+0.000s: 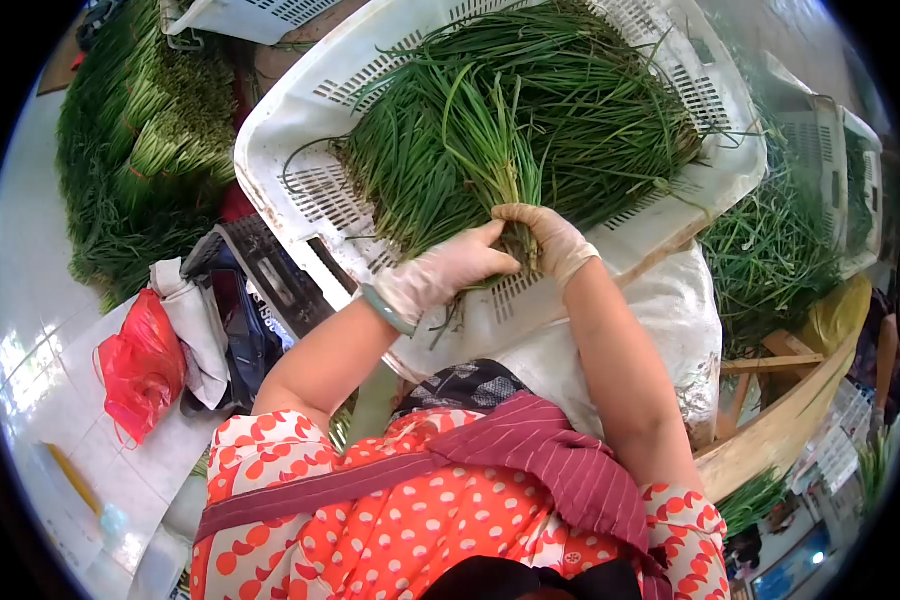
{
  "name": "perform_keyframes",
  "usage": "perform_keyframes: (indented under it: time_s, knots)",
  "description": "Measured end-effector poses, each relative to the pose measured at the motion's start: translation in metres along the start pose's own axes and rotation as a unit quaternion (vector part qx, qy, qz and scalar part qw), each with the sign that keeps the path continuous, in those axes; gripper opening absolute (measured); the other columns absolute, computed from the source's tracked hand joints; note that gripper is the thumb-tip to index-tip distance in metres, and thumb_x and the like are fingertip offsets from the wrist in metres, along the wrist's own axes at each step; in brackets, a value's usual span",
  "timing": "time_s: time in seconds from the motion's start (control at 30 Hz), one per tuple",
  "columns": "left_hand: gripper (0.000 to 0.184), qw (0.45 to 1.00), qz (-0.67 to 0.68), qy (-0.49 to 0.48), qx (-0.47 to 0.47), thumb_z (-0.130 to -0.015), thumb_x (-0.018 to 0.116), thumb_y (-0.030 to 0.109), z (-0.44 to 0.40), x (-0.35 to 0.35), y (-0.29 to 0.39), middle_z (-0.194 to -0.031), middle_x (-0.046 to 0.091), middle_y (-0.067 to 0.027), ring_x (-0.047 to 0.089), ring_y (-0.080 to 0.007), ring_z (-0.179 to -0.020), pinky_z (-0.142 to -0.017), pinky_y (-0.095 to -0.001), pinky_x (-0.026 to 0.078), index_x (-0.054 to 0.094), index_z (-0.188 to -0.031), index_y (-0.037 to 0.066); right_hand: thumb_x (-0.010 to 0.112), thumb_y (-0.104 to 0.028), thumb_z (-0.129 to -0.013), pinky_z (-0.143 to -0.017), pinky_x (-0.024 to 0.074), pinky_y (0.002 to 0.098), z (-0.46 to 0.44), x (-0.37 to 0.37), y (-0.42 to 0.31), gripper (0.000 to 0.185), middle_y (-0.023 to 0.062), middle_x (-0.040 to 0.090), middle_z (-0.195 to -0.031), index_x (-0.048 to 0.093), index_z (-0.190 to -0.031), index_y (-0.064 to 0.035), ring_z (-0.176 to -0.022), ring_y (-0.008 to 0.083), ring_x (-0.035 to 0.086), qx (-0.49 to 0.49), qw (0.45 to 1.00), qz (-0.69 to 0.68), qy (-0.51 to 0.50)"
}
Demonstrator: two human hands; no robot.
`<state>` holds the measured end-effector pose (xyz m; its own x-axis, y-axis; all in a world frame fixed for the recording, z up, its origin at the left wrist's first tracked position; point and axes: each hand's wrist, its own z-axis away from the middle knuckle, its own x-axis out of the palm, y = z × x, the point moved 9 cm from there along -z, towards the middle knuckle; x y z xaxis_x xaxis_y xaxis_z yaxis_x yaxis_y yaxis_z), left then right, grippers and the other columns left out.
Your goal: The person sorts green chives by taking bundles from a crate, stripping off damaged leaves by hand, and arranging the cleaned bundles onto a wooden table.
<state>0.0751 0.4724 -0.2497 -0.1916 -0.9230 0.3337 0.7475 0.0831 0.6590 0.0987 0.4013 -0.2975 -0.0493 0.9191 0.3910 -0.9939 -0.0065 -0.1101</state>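
Two gloved hands meet over one white crate (262, 140). The right hand (555, 240) curls its fingers closed around one green bunch (505, 178); the left hand (445, 270), fingers slightly parted, is at its stem ends. One leafy heap (610, 130) fills the crate.

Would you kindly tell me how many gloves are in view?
2: one on the left hand, at the lower ends of the green bunch, and one on the right hand, closed around that bunch. Others may be hidden or unclear at the edges.
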Motion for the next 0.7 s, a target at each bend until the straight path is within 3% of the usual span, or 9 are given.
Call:
perform_keyframes:
  time_s: [0.03, 0.1, 0.23, 0.3, 0.37, 0.4, 0.47, 0.53, 0.7]
  knots:
    - [0.078, 0.995, 0.058, -0.059, 0.059, -0.076, 0.062, 0.016, 0.008, 0.001, 0.015, -0.12, 0.05, -0.0147, 0.055, -0.0247, -0.097, -0.085, -0.0319, 0.044, 0.018, -0.138, -0.001, 0.066, -0.014, -0.076, -0.048, 0.0492, 0.0298, 0.005, -0.005, -0.001, 0.013, 0.0086, 0.061, -0.068, 0.062, -0.081, -0.0031, -0.056, 0.0183, 0.06, 0.004, 1.0, 0.004, 0.028]
    - [0.071, 0.987, 0.105, 0.054, -0.112, -0.081, 0.058, 0.018, 0.035, -0.034, 0.003, -0.128, 0.045, -0.0145, 0.055, -0.0261, -0.098, -0.086, -0.0366, 0.044, 0.019, -0.14, 0.005, 0.066, -0.016, -0.076, -0.04, 0.0446, 0.0271, 0.012, -0.003, -0.007, 0.014, 0.0068, 0.06, -0.065, 0.061, -0.081, -0.0039, -0.052, 0.0166, 0.059, -0.019, 0.999, 0.025, 0.03]
    - [0.058, 0.938, 0.298, 0.145, -0.098, -0.078, 0.068, 0.029, 0.021, -0.06, -0.038, -0.119, 0.052, -0.0122, 0.057, -0.0245, -0.095, -0.08, -0.0361, 0.046, 0.042, -0.126, 0.009, 0.07, -0.015, -0.071, -0.036, 0.0434, 0.0258, 0.03, 0.021, 0.002, 0.022, 0.0066, 0.057, -0.062, 0.059, -0.086, -0.0029, -0.045, 0.0152, 0.055, 0.016, 0.97, 0.243, 0.013]
    - [0.047, 0.925, 0.365, 0.091, -0.056, -0.076, 0.071, 0.025, 0.013, -0.041, -0.035, -0.11, 0.057, -0.0105, 0.056, -0.0236, -0.096, -0.082, -0.0387, 0.047, 0.05, -0.115, 0.01, 0.074, -0.021, -0.065, -0.047, 0.0478, 0.0285, 0.039, 0.049, 0.016, 0.044, 0.0095, 0.06, -0.072, 0.056, -0.097, 0.0015, -0.059, 0.0183, 0.06, -0.028, 0.95, 0.308, -0.033]
    - [0.047, 0.888, 0.437, 0.133, -0.063, -0.075, 0.072, 0.02, 0.014, -0.039, -0.049, -0.109, 0.057, -0.0084, 0.056, -0.022, -0.098, -0.085, -0.0356, 0.047, 0.05, -0.114, 0.006, 0.077, -0.027, -0.057, -0.066, 0.0495, 0.0287, 0.016, 0.036, 0.021, 0.071, 0.0138, 0.06, -0.089, 0.047, -0.11, 0.0082, -0.079, 0.0212, 0.061, -0.166, 0.862, 0.468, 0.096]
    - [0.037, 0.868, 0.48, 0.123, -0.041, -0.076, 0.071, 0.014, 0.018, -0.035, -0.053, -0.105, 0.059, -0.0072, 0.055, -0.021, -0.099, -0.089, -0.0353, 0.046, 0.054, -0.109, 0.007, 0.078, -0.029, -0.055, -0.081, 0.0446, 0.0262, 0.028, 0.046, 0.024, 0.086, 0.0169, 0.058, -0.101, 0.037, -0.117, 0.0135, -0.093, 0.0231, 0.057, -0.099, 0.873, 0.476, 0.048]
    - [0.037, 0.847, 0.512, 0.143, -0.018, -0.077, 0.07, 0.012, 0.037, -0.031, -0.052, -0.105, 0.059, -0.0071, 0.055, -0.0215, -0.099, -0.09, -0.0356, 0.046, 0.054, -0.109, 0.007, 0.073, -0.032, -0.058, -0.078, 0.0464, 0.0278, 0.01, 0.055, 0.044, 0.091, 0.0241, 0.058, -0.1, 0.029, -0.123, 0.0163, -0.093, 0.0278, 0.059, -0.104, 0.803, 0.586, 0.01]
    - [0.038, 0.806, 0.566, 0.176, -0.006, -0.077, 0.069, 0.008, 0.06, -0.032, -0.056, -0.108, 0.059, -0.0073, 0.055, -0.0224, -0.101, -0.092, -0.036, 0.044, 0.053, -0.111, 0.007, 0.066, -0.029, -0.062, -0.082, 0.0463, 0.0275, 0.048, 0.076, 0.044, 0.111, 0.0281, 0.058, -0.102, -0.007, -0.131, 0.018, -0.098, 0.0307, 0.059, -0.014, 0.786, 0.618, 0.0]
    - [0.045, 0.803, 0.556, 0.21, 0.041, -0.075, 0.071, 0.016, 0.103, -0.038, -0.053, -0.113, 0.057, -0.0073, 0.053, -0.0219, -0.106, -0.097, -0.0368, 0.041, 0.051, -0.115, 0.008, 0.058, -0.02, -0.068, -0.078, 0.0483, 0.0345, 0.082, 0.118, 0.046, 0.096, 0.0293, 0.059, -0.098, -0.004, -0.132, 0.0168, -0.091, 0.0332, 0.062, -0.049, 0.72, 0.691, -0.026]
